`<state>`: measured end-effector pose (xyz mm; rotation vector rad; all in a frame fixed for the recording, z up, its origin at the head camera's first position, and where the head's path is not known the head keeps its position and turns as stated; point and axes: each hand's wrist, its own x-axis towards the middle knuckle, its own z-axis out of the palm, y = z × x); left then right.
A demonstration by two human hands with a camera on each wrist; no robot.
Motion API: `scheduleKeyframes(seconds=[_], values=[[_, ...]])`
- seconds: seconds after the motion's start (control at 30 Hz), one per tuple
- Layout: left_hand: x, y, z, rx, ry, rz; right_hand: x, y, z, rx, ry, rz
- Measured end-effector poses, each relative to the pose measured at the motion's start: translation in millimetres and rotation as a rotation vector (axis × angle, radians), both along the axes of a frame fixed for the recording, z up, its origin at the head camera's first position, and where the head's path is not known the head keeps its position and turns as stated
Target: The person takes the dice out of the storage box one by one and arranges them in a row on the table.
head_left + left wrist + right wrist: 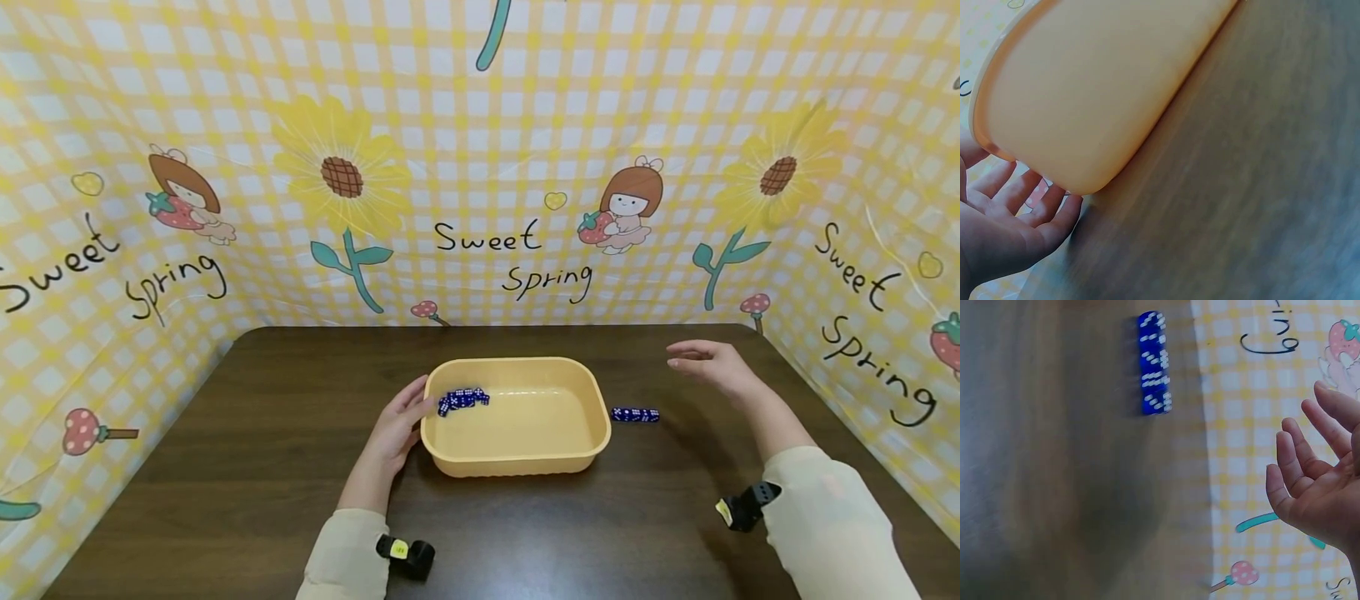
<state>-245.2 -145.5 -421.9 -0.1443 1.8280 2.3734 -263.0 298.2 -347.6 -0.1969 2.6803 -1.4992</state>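
A pale yellow plastic bin (517, 467) sits on the table with several blue dice (462, 400) heaped inside at its left end. My left hand (397, 425) grips the bin's left end, thumb over the rim and fingers against the outer wall; the same hand (1019, 219) shows at the bin's corner in the left wrist view. Just right of the bin, more blue dice with white pips form a straight row (635, 414), also seen as a row (1154, 362) in the right wrist view. Raised beyond and right of it, my right hand (712, 365) holds nothing, fingers loosely bent.
The dark wooden table (510, 542) ends at a yellow checked cloth (480, 167) that hangs behind it and on both sides. A black wrist camera is strapped to each sleeve.
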Motion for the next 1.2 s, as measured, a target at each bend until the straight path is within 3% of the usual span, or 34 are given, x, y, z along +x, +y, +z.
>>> scheduleKeyframes(seconds=[0.33,0.67,1.2], values=[[0.9,0.4,2.0,-0.009,0.005,-0.009,-12.6,-15.2,30.1,0.012,0.015,0.020],[1.2,0.3,2.6,-0.018,-0.005,-0.006,-23.3,-41.0,46.2,-0.024,0.052,0.047],[0.5,0.0,2.2,-0.022,-0.008,-0.001,-38.2,-105.1,48.4,-0.091,0.090,0.126]])
